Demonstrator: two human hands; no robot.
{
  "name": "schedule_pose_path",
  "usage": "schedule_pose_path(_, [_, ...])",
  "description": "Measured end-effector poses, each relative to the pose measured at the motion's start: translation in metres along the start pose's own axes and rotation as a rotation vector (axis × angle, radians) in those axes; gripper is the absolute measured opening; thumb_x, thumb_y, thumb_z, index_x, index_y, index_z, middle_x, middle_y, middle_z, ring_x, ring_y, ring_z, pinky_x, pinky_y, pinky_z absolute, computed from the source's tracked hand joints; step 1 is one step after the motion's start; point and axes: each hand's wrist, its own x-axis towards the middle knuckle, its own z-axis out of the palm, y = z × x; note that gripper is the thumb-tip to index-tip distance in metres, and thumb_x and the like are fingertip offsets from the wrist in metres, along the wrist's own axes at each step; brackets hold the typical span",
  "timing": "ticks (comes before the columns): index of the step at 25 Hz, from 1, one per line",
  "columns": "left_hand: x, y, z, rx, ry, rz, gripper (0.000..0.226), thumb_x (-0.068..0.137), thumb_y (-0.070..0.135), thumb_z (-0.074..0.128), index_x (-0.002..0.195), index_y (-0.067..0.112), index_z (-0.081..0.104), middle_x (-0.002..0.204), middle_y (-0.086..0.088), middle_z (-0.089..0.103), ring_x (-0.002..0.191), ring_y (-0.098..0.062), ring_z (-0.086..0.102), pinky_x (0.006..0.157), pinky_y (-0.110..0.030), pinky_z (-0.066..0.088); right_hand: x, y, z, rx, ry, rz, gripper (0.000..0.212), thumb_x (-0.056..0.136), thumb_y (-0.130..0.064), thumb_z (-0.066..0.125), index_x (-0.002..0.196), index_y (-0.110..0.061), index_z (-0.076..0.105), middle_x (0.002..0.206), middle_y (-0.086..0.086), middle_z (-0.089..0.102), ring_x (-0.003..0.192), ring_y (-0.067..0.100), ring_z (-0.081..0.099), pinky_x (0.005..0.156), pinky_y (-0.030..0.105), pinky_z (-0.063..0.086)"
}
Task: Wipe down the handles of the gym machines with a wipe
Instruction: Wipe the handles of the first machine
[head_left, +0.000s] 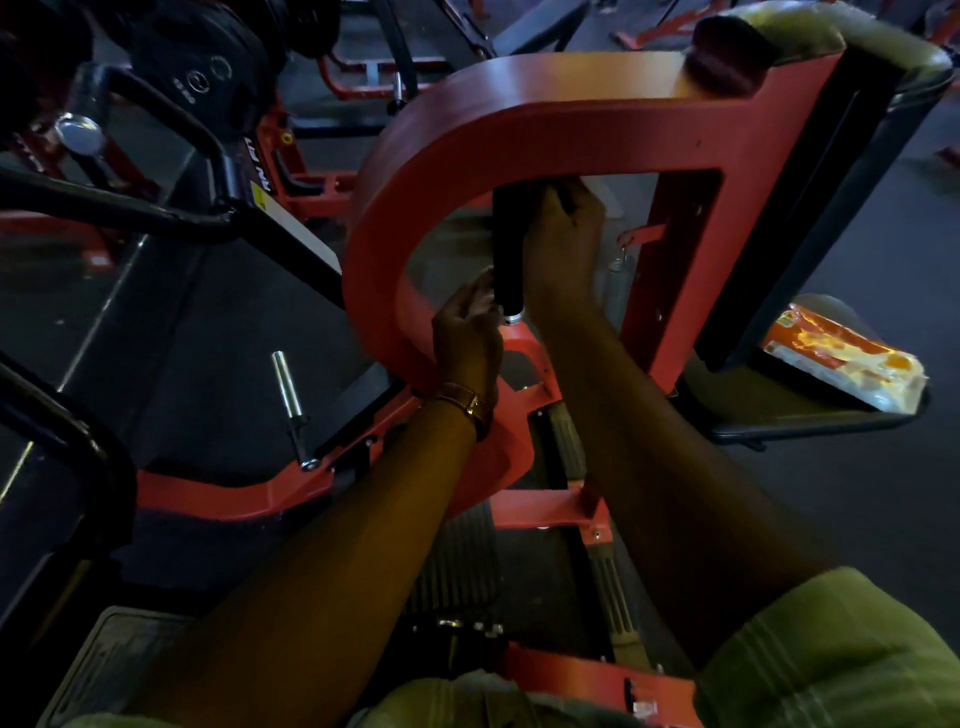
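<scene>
Centre frame: black cylindrical rubber-grip handle (508, 249) with a silver metal end cap, hanging inside the curved red steel machine frame (379, 208). Right hand (563, 239) beside its upper part, fingers curled; whether they hold a wipe cannot be told. Left hand (467, 322) at the lower end, fingers loosely curled near the cap; grip unclear. Orange-and-white plastic packet (844, 358) lies on a black padded surface (810, 415), right of frame.

The black handle (508, 244) with a silver end cap hangs upright inside the red frame (519, 119).
</scene>
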Motion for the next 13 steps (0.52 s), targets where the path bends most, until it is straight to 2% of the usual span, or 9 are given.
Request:
schedule_pose_path(1, [0.0, 0.0, 0.0, 0.007, 0.008, -0.019, 0.035, 0.089, -0.018, 0.05, 0.112, 0.001, 0.068, 0.1, -0.006, 0.069, 0.078, -0.004, 0.066, 0.074, -0.017, 0.052, 0.0, 0.004, -0.001, 0.012, -0.064, 0.034, 0.022, 0.092, -0.016, 0.049, 0.086, -0.005, 0.067, 0.078, 0.009, 0.061, 0.076, 0.02, 0.056, 0.069, 0.04, 0.046])
schedule_pose_path(3, [0.003, -0.002, -0.001, 0.025, 0.024, -0.038, 0.042, 0.082, -0.022, 0.046, 0.097, 0.009, 0.07, 0.088, -0.001, 0.07, 0.075, -0.009, 0.066, 0.068, -0.019, 0.051, -0.011, 0.022, -0.02, -0.086, -0.176, 0.089, 0.021, 0.099, -0.015, 0.05, 0.094, -0.012, 0.07, 0.09, 0.009, 0.069, 0.083, 0.016, 0.065, 0.074, 0.037, 0.053])
schedule_pose_path(5, [0.008, -0.004, -0.004, 0.05, 0.027, -0.034, 0.042, 0.08, -0.02, 0.049, 0.087, 0.017, 0.067, 0.086, 0.001, 0.069, 0.083, -0.017, 0.064, 0.072, -0.023, 0.049, -0.027, 0.04, -0.043, -0.159, -0.295, 0.203, 0.02, 0.099, -0.004, 0.05, 0.101, -0.006, 0.07, 0.097, 0.013, 0.069, 0.083, 0.012, 0.066, 0.075, 0.029, 0.054])
schedule_pose_path(7, [0.011, -0.007, -0.007, 0.071, 0.024, -0.038, 0.035, 0.078, -0.014, 0.056, 0.082, 0.019, 0.065, 0.084, 0.0, 0.068, 0.084, -0.019, 0.063, 0.074, -0.027, 0.049, -0.026, 0.037, -0.047, -0.062, -0.36, 0.283, 0.022, 0.1, -0.004, 0.048, 0.108, 0.0, 0.068, 0.103, 0.018, 0.068, 0.092, 0.022, 0.066, 0.083, 0.036, 0.054])
schedule_pose_path(8, [0.01, -0.006, -0.007, 0.082, 0.027, -0.04, 0.032, 0.075, -0.011, 0.058, 0.079, 0.02, 0.064, 0.082, 0.001, 0.068, 0.08, -0.017, 0.063, 0.073, -0.027, 0.049, -0.017, 0.026, -0.04, 0.033, -0.373, 0.295, 0.022, 0.101, -0.007, 0.048, 0.106, -0.002, 0.068, 0.102, 0.02, 0.067, 0.093, 0.027, 0.065, 0.085, 0.04, 0.053])
schedule_pose_path(9, [0.009, -0.006, -0.008, 0.084, 0.027, -0.039, 0.031, 0.073, -0.011, 0.059, 0.078, 0.02, 0.064, 0.08, 0.001, 0.068, 0.077, -0.015, 0.063, 0.071, -0.025, 0.049, -0.007, 0.012, -0.031, 0.127, -0.358, 0.294, 0.022, 0.099, -0.008, 0.048, 0.098, -0.006, 0.069, 0.094, 0.019, 0.066, 0.088, 0.029, 0.063, 0.081, 0.041, 0.052])
schedule_pose_path(11, [0.007, -0.005, -0.008, 0.07, 0.02, -0.056, 0.033, 0.077, -0.016, 0.058, 0.078, 0.017, 0.063, 0.08, 0.0, 0.067, 0.075, -0.013, 0.062, 0.068, -0.021, 0.048, 0.012, -0.007, -0.017, 0.21, -0.27, 0.272, 0.028, 0.088, -0.007, 0.048, 0.07, -0.017, 0.067, 0.069, 0.006, 0.059, 0.067, 0.021, 0.055, 0.065, 0.035, 0.043])
schedule_pose_path(12, [0.007, -0.004, -0.008, 0.063, 0.02, -0.068, 0.033, 0.077, -0.015, 0.058, 0.077, 0.017, 0.063, 0.081, -0.002, 0.067, 0.076, -0.014, 0.062, 0.069, -0.022, 0.048, 0.015, -0.005, -0.016, 0.212, -0.262, 0.253, 0.03, 0.087, -0.007, 0.047, 0.066, -0.018, 0.066, 0.064, 0.003, 0.059, 0.064, 0.018, 0.055, 0.064, 0.033, 0.041])
schedule_pose_path(13, [0.009, -0.003, -0.009, 0.049, 0.027, -0.075, 0.029, 0.076, -0.01, 0.059, 0.075, 0.019, 0.065, 0.081, -0.003, 0.067, 0.078, -0.018, 0.063, 0.07, -0.025, 0.049, 0.012, 0.003, -0.018, 0.202, -0.292, 0.236, 0.028, 0.09, -0.009, 0.048, 0.073, -0.012, 0.07, 0.07, 0.005, 0.064, 0.069, 0.02, 0.059, 0.069, 0.034, 0.044])
